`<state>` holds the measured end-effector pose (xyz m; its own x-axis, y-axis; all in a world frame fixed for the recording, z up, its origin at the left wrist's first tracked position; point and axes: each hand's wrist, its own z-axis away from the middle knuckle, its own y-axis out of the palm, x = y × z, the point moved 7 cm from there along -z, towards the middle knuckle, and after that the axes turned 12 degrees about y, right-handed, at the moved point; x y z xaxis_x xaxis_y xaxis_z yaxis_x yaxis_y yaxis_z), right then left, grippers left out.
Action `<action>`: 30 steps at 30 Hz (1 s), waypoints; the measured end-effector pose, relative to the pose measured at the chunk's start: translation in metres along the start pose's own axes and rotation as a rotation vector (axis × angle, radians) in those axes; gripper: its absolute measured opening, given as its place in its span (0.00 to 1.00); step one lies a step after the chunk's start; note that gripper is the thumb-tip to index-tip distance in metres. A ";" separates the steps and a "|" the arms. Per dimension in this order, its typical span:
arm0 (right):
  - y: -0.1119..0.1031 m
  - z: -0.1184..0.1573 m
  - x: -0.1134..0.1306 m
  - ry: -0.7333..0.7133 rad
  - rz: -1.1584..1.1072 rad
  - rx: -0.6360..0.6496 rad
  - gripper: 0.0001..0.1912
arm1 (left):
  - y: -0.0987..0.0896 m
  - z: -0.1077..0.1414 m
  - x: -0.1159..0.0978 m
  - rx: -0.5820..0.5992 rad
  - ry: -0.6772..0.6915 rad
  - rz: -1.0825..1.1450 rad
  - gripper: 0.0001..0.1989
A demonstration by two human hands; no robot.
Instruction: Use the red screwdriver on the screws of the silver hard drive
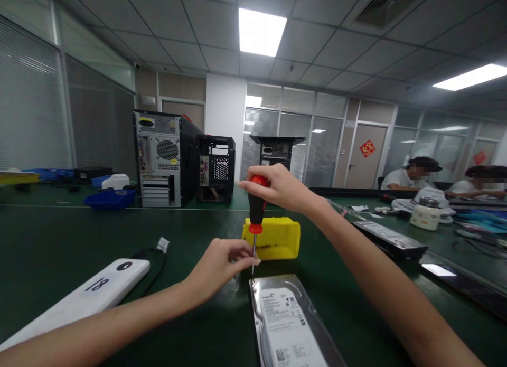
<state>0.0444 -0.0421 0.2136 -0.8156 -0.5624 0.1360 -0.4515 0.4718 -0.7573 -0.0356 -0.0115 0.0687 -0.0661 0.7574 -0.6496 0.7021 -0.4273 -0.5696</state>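
My right hand (277, 187) is wrapped round the red and black handle of a screwdriver (256, 211), held upright. The fingers of my left hand (225, 259) close round the screwdriver's thin shaft low down; whether they also hold a small part cannot be made out. The shaft's tip is at the far left corner of a silver hard drive (287, 319), which lies label up on the green table (190, 330). Just behind the hands, a yellow plastic bin (279, 237) has small dark bits inside.
A white power bank (95, 288) marked 18 lies left, beside a black cable. Computer cases (158, 156) and a blue tray (110, 199) stand behind. At right are another drive (390, 237), a phone (467, 288) and a jar (425, 214). Two people sit farther back.
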 end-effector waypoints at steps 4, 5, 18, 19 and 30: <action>0.006 0.002 -0.001 0.027 -0.254 0.234 0.19 | 0.003 0.002 0.000 0.023 0.002 0.025 0.10; 0.007 0.004 -0.002 0.034 -0.337 0.306 0.18 | 0.003 0.002 -0.002 0.031 0.010 0.020 0.10; 0.005 0.005 -0.008 0.021 -0.473 0.249 0.14 | 0.007 0.003 -0.006 0.108 0.056 -0.030 0.12; 0.005 0.005 -0.008 0.024 -0.476 0.250 0.14 | 0.007 0.003 -0.006 0.111 0.062 -0.029 0.13; 0.008 0.009 -0.013 0.010 -0.665 0.432 0.15 | 0.007 0.004 -0.009 0.132 0.067 0.017 0.12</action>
<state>0.0545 -0.0373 0.2000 -0.4282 -0.6263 0.6514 -0.6668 -0.2675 -0.6955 -0.0328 -0.0238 0.0685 -0.0043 0.7792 -0.6267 0.6033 -0.4978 -0.6231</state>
